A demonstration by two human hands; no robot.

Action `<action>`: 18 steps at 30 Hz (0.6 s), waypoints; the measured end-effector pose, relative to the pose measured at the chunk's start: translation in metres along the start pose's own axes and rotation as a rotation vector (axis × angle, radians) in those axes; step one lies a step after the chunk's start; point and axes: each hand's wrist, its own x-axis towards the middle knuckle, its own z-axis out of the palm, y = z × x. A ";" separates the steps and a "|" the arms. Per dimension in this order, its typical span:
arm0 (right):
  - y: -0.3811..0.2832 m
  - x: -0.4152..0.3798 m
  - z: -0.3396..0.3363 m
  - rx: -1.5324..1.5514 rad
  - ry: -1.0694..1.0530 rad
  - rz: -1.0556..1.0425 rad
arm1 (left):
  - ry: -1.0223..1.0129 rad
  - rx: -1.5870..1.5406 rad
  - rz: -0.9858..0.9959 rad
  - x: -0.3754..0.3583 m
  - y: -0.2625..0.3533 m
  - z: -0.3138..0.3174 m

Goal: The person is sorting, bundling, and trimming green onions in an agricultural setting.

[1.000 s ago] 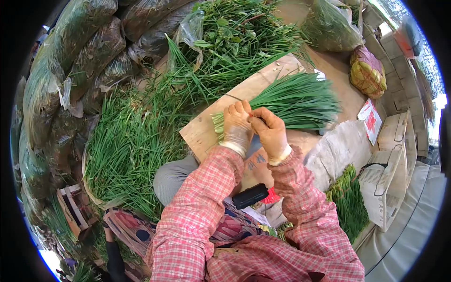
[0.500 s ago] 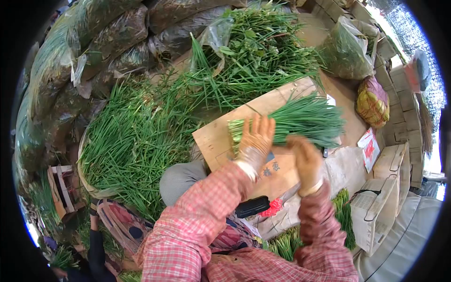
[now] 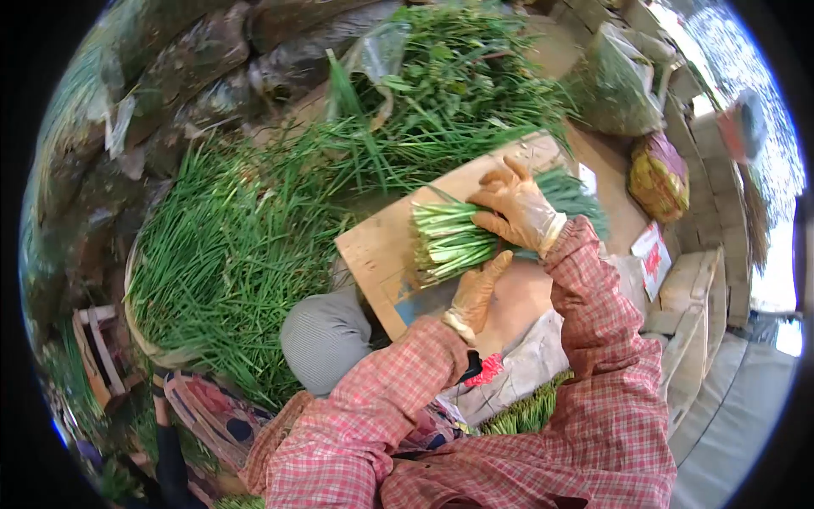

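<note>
A bunch of green chives (image 3: 454, 242) lies on a wooden board (image 3: 373, 242), its pale cut ends pointing left and its dark leaves (image 3: 570, 191) to the right. My right hand (image 3: 515, 202), in a tan glove, curls over the middle of the bunch from above. Against its near side is my left hand (image 3: 480, 297), gloved alike, with the thumb stretched toward the stalks and some fingers hidden. Between them the two hands hold the bunch on the board.
Loose chives (image 3: 229, 263) are heaped left of the board, with a leafy green pile (image 3: 466, 85) behind. Stuffed sacks (image 3: 195, 76) line the back left. Pale crates (image 3: 691, 314) and a yellow-purple bundle (image 3: 660, 178) stand right. More chives (image 3: 530, 411) lie near my lap.
My right hand has moved up and left onto the bunch. My left hand has come off its top, down to the near side. The stalk ends now look more spread, and the view has shifted slightly.
</note>
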 end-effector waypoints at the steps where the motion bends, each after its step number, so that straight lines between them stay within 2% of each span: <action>1: -0.006 -0.007 -0.015 -0.036 0.112 -0.005 | -0.097 0.022 0.004 -0.005 0.003 0.006; 5: -0.045 -0.007 -0.096 -0.193 0.548 -0.053 | -0.220 0.218 0.061 0.004 0.041 0.020; 6: -0.055 -0.008 -0.116 -0.147 0.624 -0.083 | -0.218 0.277 0.110 0.010 0.061 0.024; 7: -0.073 -0.014 -0.124 -0.041 0.643 0.027 | -0.214 0.339 0.177 0.015 0.085 0.027; 9: -0.084 -0.027 -0.118 0.010 0.904 -0.036 | -0.196 0.473 0.350 0.022 0.144 0.035; 11: -0.107 -0.070 -0.105 0.186 0.884 0.192 | -0.158 0.633 0.539 0.019 0.209 0.046; 12: -0.104 -0.091 -0.070 0.304 0.887 0.225 | -0.129 0.732 0.636 0.012 0.241 0.054; 13: -0.110 -0.118 -0.036 0.208 0.592 0.291 | -0.091 0.849 0.726 0.003 0.270 0.063; 14: -0.121 -0.132 0.004 0.271 0.374 0.305 | -0.050 0.974 0.808 -0.010 0.292 0.072; 15: -0.137 -0.145 0.034 0.279 0.053 0.220 | -0.024 1.106 0.866 -0.023 0.307 0.083; 16: -0.150 -0.152 0.056 0.294 -0.020 0.131 | -0.018 1.249 0.904 -0.035 0.312 0.093; 18: -0.174 -0.162 0.093 0.068 -0.077 0.100 | -0.077 1.538 0.944 -0.058 0.302 0.109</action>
